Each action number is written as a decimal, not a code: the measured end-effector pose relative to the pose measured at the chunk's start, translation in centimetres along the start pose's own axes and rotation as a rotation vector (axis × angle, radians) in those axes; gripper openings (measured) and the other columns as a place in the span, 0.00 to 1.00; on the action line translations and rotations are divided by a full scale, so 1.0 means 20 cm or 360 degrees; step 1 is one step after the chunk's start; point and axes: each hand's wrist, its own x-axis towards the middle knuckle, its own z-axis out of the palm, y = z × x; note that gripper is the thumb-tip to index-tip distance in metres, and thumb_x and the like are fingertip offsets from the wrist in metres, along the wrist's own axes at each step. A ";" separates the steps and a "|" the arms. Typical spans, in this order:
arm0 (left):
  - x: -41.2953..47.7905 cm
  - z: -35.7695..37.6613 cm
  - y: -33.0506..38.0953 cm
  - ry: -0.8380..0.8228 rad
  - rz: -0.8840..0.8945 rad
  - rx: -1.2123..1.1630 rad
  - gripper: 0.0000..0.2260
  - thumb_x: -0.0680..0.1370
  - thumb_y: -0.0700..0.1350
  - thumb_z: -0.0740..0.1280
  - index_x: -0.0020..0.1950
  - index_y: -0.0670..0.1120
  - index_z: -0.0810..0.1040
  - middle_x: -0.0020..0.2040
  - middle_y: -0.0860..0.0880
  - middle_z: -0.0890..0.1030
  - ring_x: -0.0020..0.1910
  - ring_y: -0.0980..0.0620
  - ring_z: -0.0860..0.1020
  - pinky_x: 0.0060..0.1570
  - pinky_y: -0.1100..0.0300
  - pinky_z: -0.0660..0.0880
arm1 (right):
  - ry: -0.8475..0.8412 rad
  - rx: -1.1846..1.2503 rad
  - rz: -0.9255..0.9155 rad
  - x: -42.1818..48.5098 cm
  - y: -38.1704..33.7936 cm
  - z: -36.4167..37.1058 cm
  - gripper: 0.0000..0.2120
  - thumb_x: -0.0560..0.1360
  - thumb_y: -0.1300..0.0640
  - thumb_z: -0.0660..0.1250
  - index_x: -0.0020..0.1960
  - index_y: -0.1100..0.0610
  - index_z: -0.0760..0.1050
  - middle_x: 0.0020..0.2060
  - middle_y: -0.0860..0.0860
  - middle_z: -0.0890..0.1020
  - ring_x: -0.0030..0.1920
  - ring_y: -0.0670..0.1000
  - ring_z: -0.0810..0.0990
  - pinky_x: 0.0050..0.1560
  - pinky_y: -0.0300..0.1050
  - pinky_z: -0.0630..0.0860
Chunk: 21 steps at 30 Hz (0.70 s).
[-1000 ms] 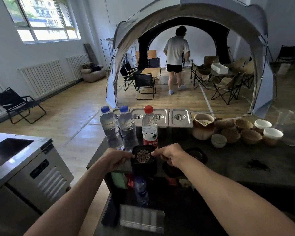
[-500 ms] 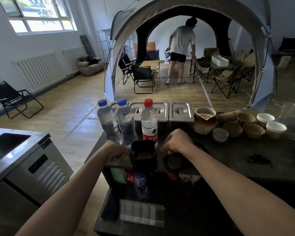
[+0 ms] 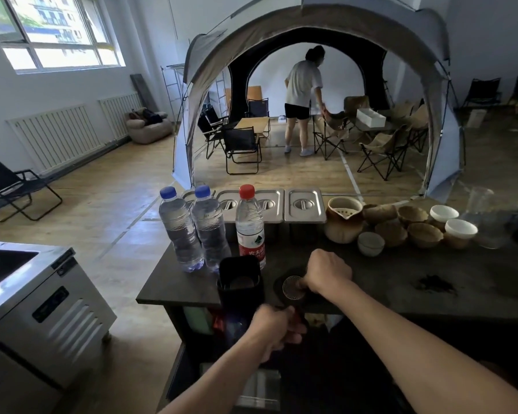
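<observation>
Pinching a round perforated metal disc [image 3: 292,287], right hand [image 3: 326,271] beside squarish black container [image 3: 240,282].

The round mesh filter [image 3: 292,287] has come off the top of the black container [image 3: 240,289] and now lies just right of it on the tabletop [image 3: 401,282], pinched at its edge by the right grip [image 3: 326,273]. The left grip [image 3: 277,331] has let go of the container and dropped below the tabletop's front edge, fingers curled. The person [image 3: 302,94] in the tent has stepped right and leans over a folding chair [image 3: 329,127]
</observation>
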 end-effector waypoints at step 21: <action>-0.22 -0.36 0.27 0.0195 0.0509 -0.0301 0.06 0.78 0.45 0.70 0.50 0.43 0.82 0.39 0.49 0.88 0.19 0.60 0.74 0.17 0.71 0.59 | -0.0764 0.1517 0.0050 0.03 0.00 -0.33 0.06 0.70 0.60 0.76 0.45 0.56 0.81 0.32 0.48 0.84 0.29 0.43 0.82 0.20 0.30 0.62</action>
